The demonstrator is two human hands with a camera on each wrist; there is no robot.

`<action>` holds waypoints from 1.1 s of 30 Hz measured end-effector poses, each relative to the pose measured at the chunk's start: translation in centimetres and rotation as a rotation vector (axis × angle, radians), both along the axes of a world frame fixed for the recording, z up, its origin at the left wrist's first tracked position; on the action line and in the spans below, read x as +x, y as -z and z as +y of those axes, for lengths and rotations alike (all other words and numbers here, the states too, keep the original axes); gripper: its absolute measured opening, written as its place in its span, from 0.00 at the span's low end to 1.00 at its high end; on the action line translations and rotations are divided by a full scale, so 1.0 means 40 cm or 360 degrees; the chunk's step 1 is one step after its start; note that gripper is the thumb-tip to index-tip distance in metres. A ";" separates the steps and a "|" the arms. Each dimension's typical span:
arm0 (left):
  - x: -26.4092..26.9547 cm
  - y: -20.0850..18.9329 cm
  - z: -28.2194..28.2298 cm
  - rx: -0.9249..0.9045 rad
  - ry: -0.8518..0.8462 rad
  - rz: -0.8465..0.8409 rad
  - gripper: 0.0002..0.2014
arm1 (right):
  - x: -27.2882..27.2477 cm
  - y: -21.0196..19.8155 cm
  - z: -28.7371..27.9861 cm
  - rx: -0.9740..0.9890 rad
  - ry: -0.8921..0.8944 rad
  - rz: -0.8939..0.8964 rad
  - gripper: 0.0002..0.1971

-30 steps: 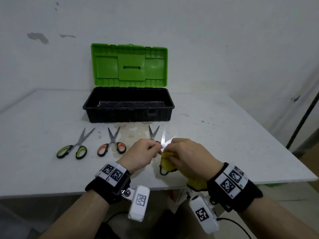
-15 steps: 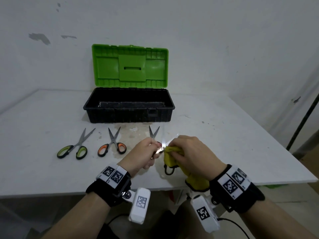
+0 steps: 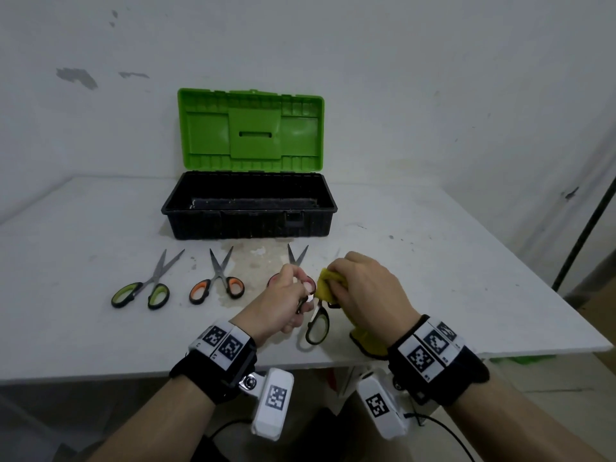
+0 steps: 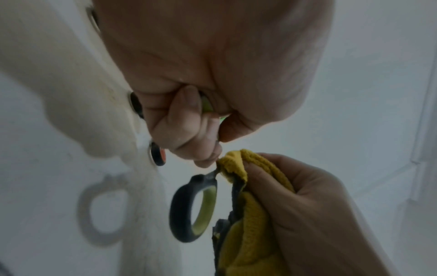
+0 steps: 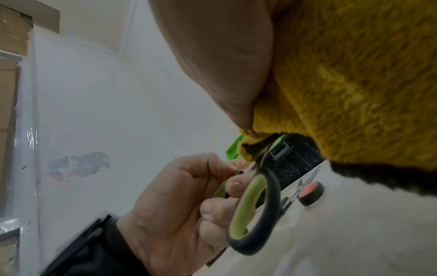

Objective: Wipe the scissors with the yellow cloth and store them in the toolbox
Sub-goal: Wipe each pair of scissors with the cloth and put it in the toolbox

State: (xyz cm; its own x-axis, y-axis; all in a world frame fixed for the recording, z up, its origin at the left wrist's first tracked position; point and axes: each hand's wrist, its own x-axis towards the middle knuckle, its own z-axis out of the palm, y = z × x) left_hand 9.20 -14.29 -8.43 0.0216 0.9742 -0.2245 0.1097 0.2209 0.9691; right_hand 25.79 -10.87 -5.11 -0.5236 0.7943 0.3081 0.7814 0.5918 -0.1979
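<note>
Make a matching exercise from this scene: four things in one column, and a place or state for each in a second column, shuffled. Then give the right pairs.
Things:
1. yellow cloth
2. toolbox
3. orange-handled scissors
4. green-handled scissors being wiped

Places or states:
A. lying on the table, untouched
B. gripped by one handle in the left hand
C. standing open at the back of the table
D. bunched in the right hand

Pairs: 1-D, 2-C, 3-A, 4-B
</note>
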 end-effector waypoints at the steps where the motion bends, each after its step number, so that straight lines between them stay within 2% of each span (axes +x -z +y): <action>1: 0.001 -0.002 0.001 0.0010 -0.0003 -0.0002 0.08 | 0.000 0.001 -0.004 -0.0001 -0.0040 0.0027 0.10; 4: 0.003 -0.006 0.001 0.0049 0.0003 0.0043 0.10 | -0.013 0.013 -0.028 -0.0061 -0.0209 -0.0081 0.10; 6: 0.003 -0.002 0.000 0.0067 0.0018 0.0065 0.10 | -0.014 0.019 -0.027 -0.0080 -0.0185 -0.0097 0.10; 10: -0.007 0.006 -0.002 0.0039 -0.0022 -0.0029 0.08 | 0.020 0.010 0.016 -0.0018 0.0031 0.0109 0.08; 14: -0.015 0.013 0.006 0.0000 -0.0054 -0.0181 0.11 | 0.052 -0.001 0.032 -0.0022 0.0022 0.0359 0.06; 17: -0.008 0.012 0.012 0.0061 -0.0065 -0.0199 0.11 | 0.051 0.003 0.031 -0.0047 -0.0013 0.0366 0.06; 21: 0.006 0.003 0.016 0.0085 -0.0089 -0.0359 0.11 | 0.042 0.017 0.030 -0.0096 -0.0070 0.0365 0.06; 24: 0.015 -0.001 0.014 0.0066 -0.0099 -0.0397 0.17 | 0.042 0.018 0.033 -0.0111 -0.0091 0.0418 0.06; 29: 0.005 0.001 0.014 -0.0068 0.0099 -0.0511 0.13 | 0.043 0.005 0.029 -0.0084 -0.0168 0.0465 0.05; 33: 0.005 -0.007 0.018 -0.0035 0.0137 -0.0529 0.13 | 0.043 0.001 0.027 -0.0065 -0.0194 0.0487 0.05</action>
